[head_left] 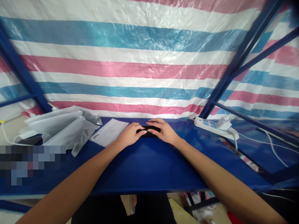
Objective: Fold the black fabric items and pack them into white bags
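Striped plastic sheeting [130, 70] behind table [154, 168]: horizontal bands of blue, white, pinkish red, surface creased, glossy, light glaring off it in patches. Blue frame bars slanting up at left [22, 67] and right [235, 67], thinner crossbars joining them. More striped sheeting [280, 81] beyond right-hand frame. Table blue, smooth, front edge running across view. Pale floor area [184, 214] partly visible beneath, mostly hidden, blurred.

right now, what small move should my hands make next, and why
Probably ease the black object a little toward you: your left hand and right hand are at its two ends, and the striped sheet hangs close behind it.
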`<state>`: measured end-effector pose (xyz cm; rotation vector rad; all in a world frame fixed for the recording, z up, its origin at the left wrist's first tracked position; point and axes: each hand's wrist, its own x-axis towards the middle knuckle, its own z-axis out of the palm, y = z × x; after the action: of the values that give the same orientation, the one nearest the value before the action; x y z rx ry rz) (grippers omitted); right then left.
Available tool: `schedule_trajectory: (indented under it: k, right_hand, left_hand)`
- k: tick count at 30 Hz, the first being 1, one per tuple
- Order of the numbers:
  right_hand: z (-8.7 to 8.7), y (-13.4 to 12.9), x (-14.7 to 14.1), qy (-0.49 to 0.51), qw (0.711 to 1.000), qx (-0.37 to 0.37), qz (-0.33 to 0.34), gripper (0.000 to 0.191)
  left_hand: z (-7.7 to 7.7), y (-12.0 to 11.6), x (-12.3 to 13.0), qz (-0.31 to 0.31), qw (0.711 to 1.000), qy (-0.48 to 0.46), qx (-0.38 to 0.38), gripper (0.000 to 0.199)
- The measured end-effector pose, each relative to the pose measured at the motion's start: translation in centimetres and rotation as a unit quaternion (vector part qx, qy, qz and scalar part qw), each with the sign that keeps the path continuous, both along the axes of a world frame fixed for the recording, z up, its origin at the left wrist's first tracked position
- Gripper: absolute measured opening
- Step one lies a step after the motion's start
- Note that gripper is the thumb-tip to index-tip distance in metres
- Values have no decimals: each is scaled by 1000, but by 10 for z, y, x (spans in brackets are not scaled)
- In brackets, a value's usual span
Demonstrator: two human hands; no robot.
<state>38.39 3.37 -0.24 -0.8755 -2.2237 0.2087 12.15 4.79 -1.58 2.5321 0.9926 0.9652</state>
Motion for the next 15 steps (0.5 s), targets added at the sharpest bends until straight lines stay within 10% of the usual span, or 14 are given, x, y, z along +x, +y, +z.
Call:
schedule_trajectory:
  k: [5,15]
  right_hand:
    - [7,-7,11,-129,989,27,71,60]
    - [-6,8,6,-17,993,-106,57,46]
  left_hand:
    - [-1,2,-1,10,1000,1,-19,27]
    - [-3,-35,15,63,966,163,189,41]
